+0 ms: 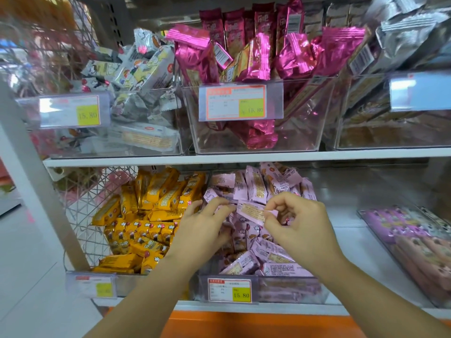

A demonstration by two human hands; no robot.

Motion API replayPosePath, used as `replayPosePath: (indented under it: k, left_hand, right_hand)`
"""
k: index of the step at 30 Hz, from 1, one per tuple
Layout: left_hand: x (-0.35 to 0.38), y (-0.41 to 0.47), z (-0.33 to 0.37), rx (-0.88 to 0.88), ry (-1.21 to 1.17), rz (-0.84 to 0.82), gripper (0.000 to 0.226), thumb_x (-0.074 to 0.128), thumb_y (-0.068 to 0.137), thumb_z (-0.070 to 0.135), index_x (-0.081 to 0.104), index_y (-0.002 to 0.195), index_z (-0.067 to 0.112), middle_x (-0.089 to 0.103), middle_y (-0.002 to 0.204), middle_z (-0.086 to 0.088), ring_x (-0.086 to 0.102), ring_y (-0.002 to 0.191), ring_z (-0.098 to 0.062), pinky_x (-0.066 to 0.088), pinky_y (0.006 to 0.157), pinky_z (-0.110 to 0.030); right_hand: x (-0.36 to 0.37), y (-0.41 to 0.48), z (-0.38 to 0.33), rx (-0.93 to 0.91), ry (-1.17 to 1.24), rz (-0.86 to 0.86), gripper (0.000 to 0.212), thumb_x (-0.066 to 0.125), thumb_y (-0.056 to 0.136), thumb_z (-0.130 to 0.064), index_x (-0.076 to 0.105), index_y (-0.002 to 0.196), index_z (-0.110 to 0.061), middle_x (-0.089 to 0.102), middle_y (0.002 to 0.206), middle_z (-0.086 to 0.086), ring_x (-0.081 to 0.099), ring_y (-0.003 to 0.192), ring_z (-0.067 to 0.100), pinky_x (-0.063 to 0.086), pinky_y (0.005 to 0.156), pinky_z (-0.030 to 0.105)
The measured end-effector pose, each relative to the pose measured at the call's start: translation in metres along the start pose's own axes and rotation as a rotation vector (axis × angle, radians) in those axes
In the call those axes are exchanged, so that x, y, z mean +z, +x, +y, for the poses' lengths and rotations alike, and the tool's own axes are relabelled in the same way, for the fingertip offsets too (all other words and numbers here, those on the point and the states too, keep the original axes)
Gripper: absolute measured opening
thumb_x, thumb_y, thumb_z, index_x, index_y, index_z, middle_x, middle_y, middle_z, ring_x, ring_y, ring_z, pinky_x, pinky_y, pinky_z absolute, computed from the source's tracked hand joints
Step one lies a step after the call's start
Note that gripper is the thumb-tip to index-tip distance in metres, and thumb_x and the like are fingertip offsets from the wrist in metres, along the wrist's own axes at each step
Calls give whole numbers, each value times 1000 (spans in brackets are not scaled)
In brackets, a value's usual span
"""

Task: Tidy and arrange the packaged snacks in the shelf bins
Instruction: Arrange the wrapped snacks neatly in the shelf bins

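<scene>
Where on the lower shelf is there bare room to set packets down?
Bare shelf between the pink bin and the purple bin on the right. Above, the magenta bin is nearly empty in front. The yellow bin and pink bin are heaped; left hand and right hand crowd the pink one.

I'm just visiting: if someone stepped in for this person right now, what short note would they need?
Right hand pinches one lilac packet by its end, above the lower middle bin.
Left hand is among the packets at its other end; grip unclear.
Done: some packets stand upright at the back.
Left: front packets lie jumbled; place the held one.
</scene>
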State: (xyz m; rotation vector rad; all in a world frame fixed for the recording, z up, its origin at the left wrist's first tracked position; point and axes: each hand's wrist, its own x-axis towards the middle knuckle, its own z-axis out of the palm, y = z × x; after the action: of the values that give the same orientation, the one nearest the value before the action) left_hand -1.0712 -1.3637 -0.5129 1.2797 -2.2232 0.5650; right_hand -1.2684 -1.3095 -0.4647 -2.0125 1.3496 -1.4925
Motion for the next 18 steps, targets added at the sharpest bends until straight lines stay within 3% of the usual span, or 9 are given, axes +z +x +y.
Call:
replayPosePath:
  k: [3,6,9,13,18]
  left_hand:
    - [-8,-9,-5,-22,-56,59,54,85,61,17,64,110,19,64,118,0,65,100,-21,48,93,-43]
    - [-13,-16,-13,-68,-120,28,58,83,64,12,61,116,21,61,126,3,59,111,-16,45,98,-46]
    - [-14,-13,-17,-131,-176,-55,56,79,69,12,60,120,23,59,131,6,58,117,-14,43,102,-49]
    - [-18,-2,-16,-186,-193,-104,51,69,80,15,56,129,26,49,141,11,49,126,-9,24,112,-40]
    - [-19,4,-15,-189,-168,-175,47,63,86,27,52,131,31,39,148,13,44,131,-11,14,115,-42]
  right_hand:
    - [3,-2,1,-48,83,90,23,68,74,4,64,68,-18,63,63,-6,58,63,7,46,60,13]
    - [12,0,2,-140,66,213,11,62,73,-3,66,71,-14,63,64,-8,59,66,2,44,61,6]
    - [24,10,13,-184,-38,247,7,62,72,-4,66,71,-10,62,64,-7,57,65,5,44,60,10]
    - [40,30,23,-219,-277,272,8,65,72,-9,64,68,-16,57,59,-10,48,55,5,41,57,21]
    - [50,46,29,-221,-554,296,15,83,69,-18,69,71,-23,61,56,-10,56,54,16,29,65,27]
